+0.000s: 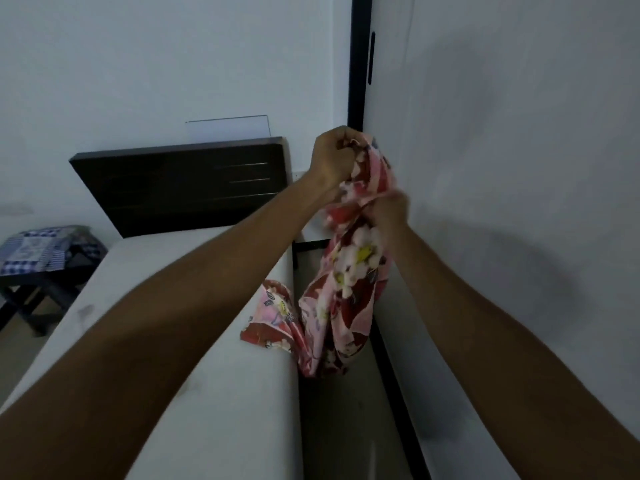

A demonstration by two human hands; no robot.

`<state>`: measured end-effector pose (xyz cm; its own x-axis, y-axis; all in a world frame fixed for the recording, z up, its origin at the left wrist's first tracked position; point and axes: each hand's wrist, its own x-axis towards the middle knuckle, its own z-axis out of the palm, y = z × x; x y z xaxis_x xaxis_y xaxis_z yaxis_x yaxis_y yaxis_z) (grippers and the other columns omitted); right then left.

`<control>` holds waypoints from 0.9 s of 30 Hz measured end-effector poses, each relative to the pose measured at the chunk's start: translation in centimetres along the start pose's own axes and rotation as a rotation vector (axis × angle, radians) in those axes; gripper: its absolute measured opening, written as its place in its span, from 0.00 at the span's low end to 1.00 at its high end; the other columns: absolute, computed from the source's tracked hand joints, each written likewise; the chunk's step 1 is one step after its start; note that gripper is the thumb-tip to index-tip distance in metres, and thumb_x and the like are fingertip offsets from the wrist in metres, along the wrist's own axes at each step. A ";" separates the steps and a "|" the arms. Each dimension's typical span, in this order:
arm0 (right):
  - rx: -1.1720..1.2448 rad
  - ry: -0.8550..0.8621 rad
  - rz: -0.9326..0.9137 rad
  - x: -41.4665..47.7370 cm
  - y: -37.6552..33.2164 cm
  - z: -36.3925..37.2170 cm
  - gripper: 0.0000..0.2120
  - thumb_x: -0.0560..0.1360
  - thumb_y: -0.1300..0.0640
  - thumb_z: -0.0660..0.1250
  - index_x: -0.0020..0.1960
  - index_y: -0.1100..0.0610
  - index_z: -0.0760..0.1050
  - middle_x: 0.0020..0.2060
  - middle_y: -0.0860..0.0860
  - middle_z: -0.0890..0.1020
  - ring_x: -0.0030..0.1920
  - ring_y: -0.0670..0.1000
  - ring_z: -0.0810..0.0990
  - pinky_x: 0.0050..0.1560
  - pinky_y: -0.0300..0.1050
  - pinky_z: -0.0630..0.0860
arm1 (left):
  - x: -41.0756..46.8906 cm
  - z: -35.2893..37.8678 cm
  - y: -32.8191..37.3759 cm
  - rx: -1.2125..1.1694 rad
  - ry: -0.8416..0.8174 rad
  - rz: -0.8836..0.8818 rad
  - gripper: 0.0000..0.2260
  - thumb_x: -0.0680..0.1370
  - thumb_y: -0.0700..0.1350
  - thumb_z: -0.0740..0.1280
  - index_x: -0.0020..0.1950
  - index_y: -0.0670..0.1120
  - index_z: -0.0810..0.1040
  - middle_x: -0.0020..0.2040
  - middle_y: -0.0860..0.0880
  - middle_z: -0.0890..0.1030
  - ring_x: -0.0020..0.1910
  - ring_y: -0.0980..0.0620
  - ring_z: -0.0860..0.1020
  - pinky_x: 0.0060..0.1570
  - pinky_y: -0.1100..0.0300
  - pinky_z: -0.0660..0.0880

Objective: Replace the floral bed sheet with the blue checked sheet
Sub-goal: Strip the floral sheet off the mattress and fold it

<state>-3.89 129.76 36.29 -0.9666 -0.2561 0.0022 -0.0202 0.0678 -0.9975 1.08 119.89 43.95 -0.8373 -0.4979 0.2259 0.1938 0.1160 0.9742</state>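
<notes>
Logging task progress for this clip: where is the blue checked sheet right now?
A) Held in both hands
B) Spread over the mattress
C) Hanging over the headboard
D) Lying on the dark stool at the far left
D: the blue checked sheet lies bundled on the dark stool, while the left hand and right hand grip the floral sheet beside the bare mattress.

No readable text, label, brand, number or sign found anywhere in the head view.
</notes>
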 end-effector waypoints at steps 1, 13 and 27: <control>0.032 0.223 -0.106 0.4 -0.7 -1.0 0.09 0.80 0.58 0.65 0.55 0.62 0.80 0.46 0.52 0.81 0.41 0.47 0.80 0.45 0.38 0.80 | 0.1 0.5 0.1 -0.062 -0.003 -0.041 0.13 0.78 0.26 0.61 0.41 0.39 0.79 0.54 0.35 0.82 0.55 0.38 0.82 0.55 0.43 0.80; 0.051 0.335 -0.738 3.4 -14.7 -10.1 0.15 0.74 0.49 0.58 0.48 0.58 0.78 0.41 0.55 0.84 0.43 0.58 0.84 0.41 0.60 0.82 | 2.2 4.2 10.8 -0.447 -0.117 0.076 0.12 0.78 0.26 0.59 0.42 0.40 0.74 0.50 0.40 0.81 0.50 0.40 0.80 0.51 0.43 0.80; 0.052 0.617 -0.306 2.3 -8.3 -11.1 0.11 0.69 0.63 0.62 0.39 0.51 0.82 0.39 0.48 0.85 0.41 0.50 0.83 0.41 0.46 0.80 | 2.9 -17.3 3.7 0.205 0.358 0.081 0.19 0.79 0.30 0.60 0.34 0.50 0.74 0.39 0.49 0.82 0.31 0.53 0.80 0.31 0.57 0.78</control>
<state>-8.81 139.27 45.33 -0.8883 0.3402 0.3086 -0.3177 0.0300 -0.9477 8.22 103.96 48.25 -0.5858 -0.7433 0.3231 0.1159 0.3178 0.9411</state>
